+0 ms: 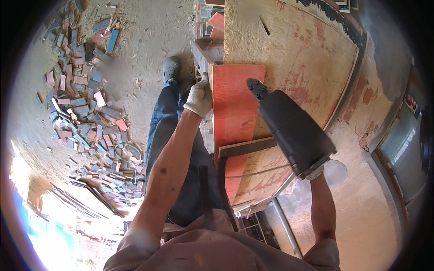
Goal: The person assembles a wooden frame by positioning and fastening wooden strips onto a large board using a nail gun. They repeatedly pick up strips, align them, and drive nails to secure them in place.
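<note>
My left hand (199, 97), in a pale work glove, is closed on the edge of a narrow wooden board (202, 55) standing on edge. This board meets the left side of a flat red panel (238, 97). To the right, my gloved right hand (315, 172) grips a black nail gun (291, 131) from its rear, with most of the fingers hidden behind the tool's body. Its narrow bolted tip points up and left, over the red panel. In this view I cannot tell whether the tip touches anything.
A large worn plywood sheet (294, 54) forms the work surface. A dark bar (248, 148) and a thin hose (262, 171) cross its near part. Scattered wood offcuts (81, 108) cover the floor at left. Peeling wall (361, 198) is at right.
</note>
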{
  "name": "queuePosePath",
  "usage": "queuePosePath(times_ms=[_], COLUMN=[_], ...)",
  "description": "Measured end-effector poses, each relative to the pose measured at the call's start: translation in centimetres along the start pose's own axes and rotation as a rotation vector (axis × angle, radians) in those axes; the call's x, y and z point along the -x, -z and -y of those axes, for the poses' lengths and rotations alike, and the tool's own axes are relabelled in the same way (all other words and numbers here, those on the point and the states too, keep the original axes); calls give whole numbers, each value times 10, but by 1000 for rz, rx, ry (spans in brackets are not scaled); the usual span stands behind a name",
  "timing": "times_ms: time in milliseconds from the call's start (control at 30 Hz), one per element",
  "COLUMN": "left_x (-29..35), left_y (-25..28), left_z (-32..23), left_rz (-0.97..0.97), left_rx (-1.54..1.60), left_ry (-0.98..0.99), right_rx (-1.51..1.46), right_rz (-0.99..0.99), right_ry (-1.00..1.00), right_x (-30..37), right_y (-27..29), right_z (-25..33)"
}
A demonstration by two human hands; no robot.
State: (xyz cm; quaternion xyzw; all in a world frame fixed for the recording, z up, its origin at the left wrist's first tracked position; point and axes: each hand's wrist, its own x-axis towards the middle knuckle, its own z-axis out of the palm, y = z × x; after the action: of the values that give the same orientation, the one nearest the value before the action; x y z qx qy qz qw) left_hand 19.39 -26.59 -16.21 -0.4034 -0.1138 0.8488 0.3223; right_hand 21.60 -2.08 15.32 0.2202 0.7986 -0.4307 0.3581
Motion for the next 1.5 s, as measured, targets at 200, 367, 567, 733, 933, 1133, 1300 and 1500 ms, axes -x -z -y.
queuePosePath(times_ms=[200,367,567,733,933,1133,1300,1500], left_x=[6,7,15,19,18,29,30,15], left_y=[-17,-12,-37,-55,-45,-42,-33,-12], left_z=[6,6,15,18,17,12,7,6], left_rz=[-49,19,-242,-334,-277,-208,-144,-224], left_rx=[-63,-47,-54,-71,-106,-160,-103,-52], left_ry=[-30,-65,-139,-151,-149,-111,-85,-71], right_rx=[69,589,479,538,593,363,485,764], right_rz=[27,226,275,289,263,264,296,205], right_ry=[252,421,335,329,401,283,287,556], right_x=[-59,-91,-102,-104,-106,-106,-101,-107], right_y=[-4,-4,-9,-7,-10,-18,-23,-29], right_z=[19,29,23,31,49,45,43,64])
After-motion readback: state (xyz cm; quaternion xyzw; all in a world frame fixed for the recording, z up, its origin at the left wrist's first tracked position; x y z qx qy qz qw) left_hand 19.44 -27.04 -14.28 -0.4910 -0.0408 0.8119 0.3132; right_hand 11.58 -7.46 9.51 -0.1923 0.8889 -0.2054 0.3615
